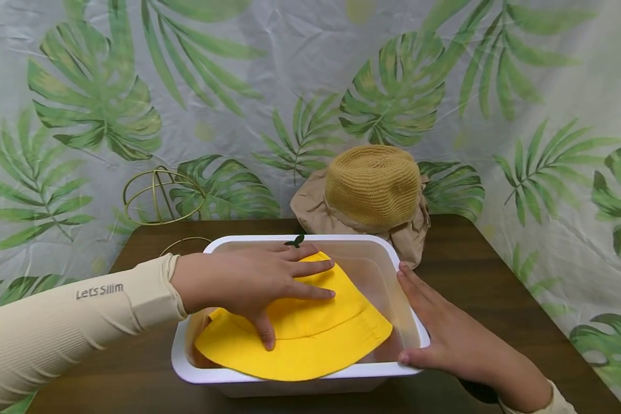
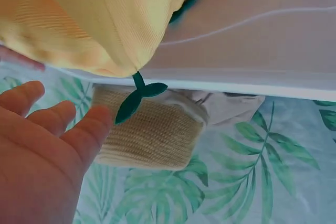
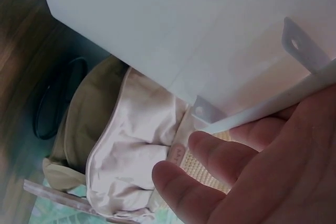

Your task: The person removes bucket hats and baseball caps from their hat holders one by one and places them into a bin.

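Note:
A yellow bucket hat (image 1: 315, 359) lies tilted in a white plastic bin (image 1: 202, 375), its brim reaching over the front rim. My left hand (image 1: 253, 282) rests on the hat with fingers spread and the thumb toward the brim. A green leaf-shaped sprout (image 2: 139, 98) stands at the tip of the hat's crown, close to the left fingers in the left wrist view. My right hand (image 1: 455, 339) touches the bin's right side, thumb at the front corner and fingers along the outside. In the right wrist view, those fingers (image 3: 184, 187) are loosely extended below the rim.
Behind the bin, a mustard knit hat (image 1: 375, 187) sits on top of a beige cloth hat (image 1: 310, 201). A gold wire stand (image 1: 157, 195) is at the back left. The dark wooden table (image 1: 491, 270) meets a leaf-print curtain (image 1: 300, 75). A dark cord loop (image 3: 58, 98) hangs near the beige hat.

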